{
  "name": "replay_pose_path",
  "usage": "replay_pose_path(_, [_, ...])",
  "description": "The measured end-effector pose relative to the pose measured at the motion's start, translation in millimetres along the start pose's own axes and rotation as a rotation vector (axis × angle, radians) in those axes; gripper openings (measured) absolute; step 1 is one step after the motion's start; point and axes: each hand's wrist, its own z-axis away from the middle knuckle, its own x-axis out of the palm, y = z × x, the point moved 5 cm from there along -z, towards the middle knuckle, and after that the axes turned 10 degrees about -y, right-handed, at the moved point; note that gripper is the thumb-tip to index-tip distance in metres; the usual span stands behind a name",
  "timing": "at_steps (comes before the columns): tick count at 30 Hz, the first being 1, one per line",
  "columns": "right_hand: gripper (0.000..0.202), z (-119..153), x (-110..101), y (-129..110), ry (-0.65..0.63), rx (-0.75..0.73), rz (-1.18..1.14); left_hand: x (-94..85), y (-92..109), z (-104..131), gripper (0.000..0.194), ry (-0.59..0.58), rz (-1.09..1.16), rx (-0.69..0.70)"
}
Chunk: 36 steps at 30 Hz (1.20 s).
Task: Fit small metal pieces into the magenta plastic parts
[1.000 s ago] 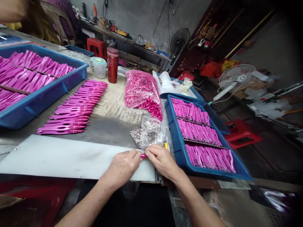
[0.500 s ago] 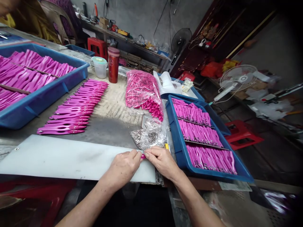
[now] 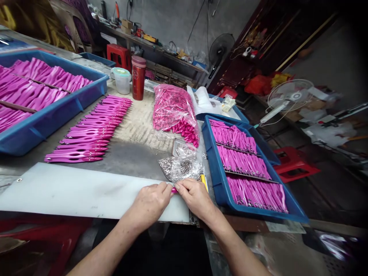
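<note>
Over the right end of a pale board (image 3: 83,191), my left hand (image 3: 153,199) is closed on a small pink piece (image 3: 174,189). Fingertips of my right hand (image 3: 195,195) pinch together at the piece's other end; whatever else they hold is too small to make out. Just beyond my hands lies a clear plastic bag (image 3: 185,166) of small metal parts. Behind it stands a bag of dark pink pieces (image 3: 175,109), open toward me. A row of pink handles with dark pink tips (image 3: 86,134) lies on the table, left of the bags.
Blue trays full of pink handles stand at the left (image 3: 54,119) and right (image 3: 212,165). A red bottle (image 3: 138,78) and a lidded tub (image 3: 122,81) stand at the back. A yellow object (image 3: 204,182) lies beside my right hand. Fans and red stools are farther off.
My hands have stayed nearly in place, still together at the pink piece. More of the yellow object shows beside my right hand. The view has shifted very slightly.
</note>
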Motion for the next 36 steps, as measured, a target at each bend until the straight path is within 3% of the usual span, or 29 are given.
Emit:
replay_pose_path(7, [0.03,-1,1,0,0.043,0.007,0.083,-0.7,0,0,0.016,0.015,0.012,0.003])
replay_pose_path(16, [0.029,-2,6,1,-0.001,0.004,0.026,-0.1,1,0,0.015,0.009,-0.013,0.014])
replay_pose_path(24, [0.03,0,4,0,-0.013,-0.017,-0.034,-5.2,0,0,0.018,0.08,0.017,0.002])
replay_pose_path(30, [0.03,1,7,0,0.033,0.014,0.091,-5.3,0,0,0.021,0.087,0.034,0.017])
replay_pose_path(33, [0.032,0,-2,0,0.024,-0.003,0.113,-7.7,-1,0,0.021,0.103,0.045,-0.006])
replay_pose_path(36, [0.025,-4,-24,5,0.124,0.008,0.152,-7.7,-1,-1,0.019,0.084,0.029,-0.021])
